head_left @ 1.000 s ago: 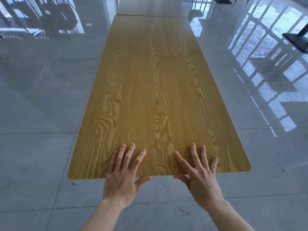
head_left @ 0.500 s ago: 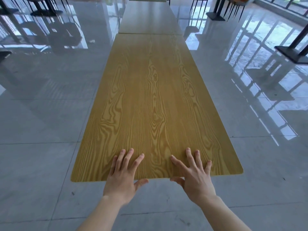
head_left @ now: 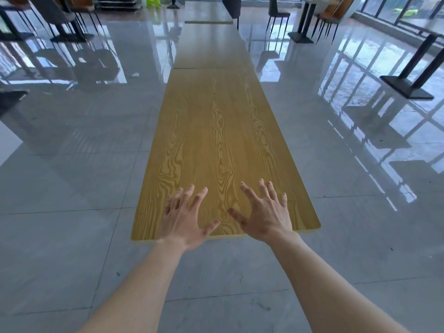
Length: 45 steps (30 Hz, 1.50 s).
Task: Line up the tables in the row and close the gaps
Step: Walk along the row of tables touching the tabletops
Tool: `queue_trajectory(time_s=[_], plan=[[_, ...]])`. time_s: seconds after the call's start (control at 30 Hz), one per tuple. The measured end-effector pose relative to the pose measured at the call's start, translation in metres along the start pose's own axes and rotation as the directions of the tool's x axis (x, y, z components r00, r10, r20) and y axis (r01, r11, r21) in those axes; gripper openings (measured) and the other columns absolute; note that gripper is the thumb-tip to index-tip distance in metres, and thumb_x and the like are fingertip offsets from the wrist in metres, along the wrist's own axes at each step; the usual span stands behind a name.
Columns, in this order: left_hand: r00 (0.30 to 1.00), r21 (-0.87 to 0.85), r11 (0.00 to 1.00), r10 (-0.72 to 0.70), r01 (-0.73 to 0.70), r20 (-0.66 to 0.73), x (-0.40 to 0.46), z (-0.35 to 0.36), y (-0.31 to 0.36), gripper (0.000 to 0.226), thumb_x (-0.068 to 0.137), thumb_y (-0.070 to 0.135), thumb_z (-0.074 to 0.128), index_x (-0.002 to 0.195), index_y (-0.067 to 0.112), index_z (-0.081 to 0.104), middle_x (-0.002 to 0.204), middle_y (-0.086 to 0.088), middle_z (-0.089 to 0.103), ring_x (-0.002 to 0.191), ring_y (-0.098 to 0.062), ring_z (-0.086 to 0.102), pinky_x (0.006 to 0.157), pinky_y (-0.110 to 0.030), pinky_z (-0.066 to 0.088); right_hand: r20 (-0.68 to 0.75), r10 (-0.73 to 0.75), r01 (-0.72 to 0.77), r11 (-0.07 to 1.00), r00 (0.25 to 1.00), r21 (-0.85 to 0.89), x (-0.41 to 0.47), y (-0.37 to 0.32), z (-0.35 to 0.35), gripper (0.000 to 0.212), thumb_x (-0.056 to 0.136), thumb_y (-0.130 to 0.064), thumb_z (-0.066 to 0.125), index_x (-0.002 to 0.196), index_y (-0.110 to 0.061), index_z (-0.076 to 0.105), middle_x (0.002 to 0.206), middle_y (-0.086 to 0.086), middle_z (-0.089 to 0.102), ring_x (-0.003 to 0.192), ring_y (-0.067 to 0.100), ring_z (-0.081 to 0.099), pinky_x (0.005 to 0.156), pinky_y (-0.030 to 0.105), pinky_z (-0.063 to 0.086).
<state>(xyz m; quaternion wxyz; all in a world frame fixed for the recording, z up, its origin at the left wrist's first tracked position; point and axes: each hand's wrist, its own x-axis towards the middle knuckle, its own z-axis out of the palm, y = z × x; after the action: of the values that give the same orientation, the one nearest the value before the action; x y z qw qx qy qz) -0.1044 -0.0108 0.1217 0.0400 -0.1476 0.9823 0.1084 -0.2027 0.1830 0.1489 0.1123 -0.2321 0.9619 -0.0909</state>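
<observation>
A long wood-grain table [head_left: 221,131] stretches away from me, its near short edge just in front of my arms. A second table [head_left: 211,48] butts against its far end with only a thin seam between them, and a third table [head_left: 207,12] stands beyond it. My left hand [head_left: 185,219] and my right hand [head_left: 264,212] hover with fingers spread over the near end of the first table, thumbs no longer hooked under the edge. Neither hand holds anything.
Glossy grey floor tiles surround the row on both sides. Black chairs [head_left: 278,15] and pedestal-base tables [head_left: 408,85] stand at the back and right. More dark chairs [head_left: 60,18] stand at the back left.
My hands have let go of the table's near edge and lifted with fingers spread. My head has risen, bringing the far tables and chairs into view.
</observation>
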Motion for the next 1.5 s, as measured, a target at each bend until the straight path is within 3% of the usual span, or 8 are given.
queue_trajectory(time_s=[0.33, 0.8, 1.07, 1.5], plan=[[0.997, -0.019, 0.999, 0.036, -0.038, -0.062, -0.016, -0.1, -0.052, 0.091, 0.085, 0.084, 0.036, 0.158, 0.042, -0.001, 0.17, 0.001, 0.0, 0.155, -0.025, -0.004, 0.124, -0.048, -0.004, 0.042, 0.016, -0.016, 1.0, 0.999, 0.004, -0.013, -0.092, -0.055, 0.094, 0.082, -0.088, 0.035, 0.159, -0.044, 0.004, 0.171, 0.01, -0.001, 0.156, 0.03, -0.007, 0.123, 0.063, 0.001], [0.977, -0.011, 0.983, 0.181, -0.184, -0.114, 0.079, -0.229, -0.27, 0.092, 0.086, 0.082, 0.038, 0.158, 0.041, -0.001, 0.17, 0.0, 0.001, 0.155, -0.025, -0.005, 0.124, -0.047, -0.006, -0.003, 0.157, -0.157, 0.987, 0.988, 0.018, 0.096, -0.304, -0.086, 0.095, 0.082, -0.088, 0.037, 0.159, -0.044, 0.003, 0.171, 0.009, 0.001, 0.157, 0.029, -0.005, 0.123, 0.061, 0.003], [0.967, -0.022, 0.98, 0.192, -0.198, -0.166, 0.211, -0.268, -0.372, 0.094, 0.083, 0.084, 0.039, 0.158, 0.042, -0.001, 0.17, 0.0, 0.0, 0.155, -0.025, -0.006, 0.124, -0.048, -0.005, -0.048, 0.144, -0.143, 0.989, 0.988, 0.032, 0.239, -0.389, -0.095, 0.095, 0.082, -0.088, 0.037, 0.159, -0.044, 0.004, 0.171, 0.008, 0.002, 0.157, 0.03, -0.004, 0.123, 0.061, 0.001], [0.958, 0.004, 0.971, 0.238, -0.24, -0.158, 0.545, -0.352, -0.487, 0.092, 0.085, 0.082, 0.04, 0.157, 0.044, -0.004, 0.17, 0.003, -0.003, 0.155, -0.022, -0.011, 0.124, -0.046, -0.008, -0.072, 0.173, -0.167, 0.982, 0.982, 0.084, 0.586, -0.469, -0.154, 0.095, 0.083, -0.087, 0.036, 0.16, -0.042, 0.004, 0.171, 0.009, 0.0, 0.157, 0.03, -0.006, 0.124, 0.06, 0.0]])
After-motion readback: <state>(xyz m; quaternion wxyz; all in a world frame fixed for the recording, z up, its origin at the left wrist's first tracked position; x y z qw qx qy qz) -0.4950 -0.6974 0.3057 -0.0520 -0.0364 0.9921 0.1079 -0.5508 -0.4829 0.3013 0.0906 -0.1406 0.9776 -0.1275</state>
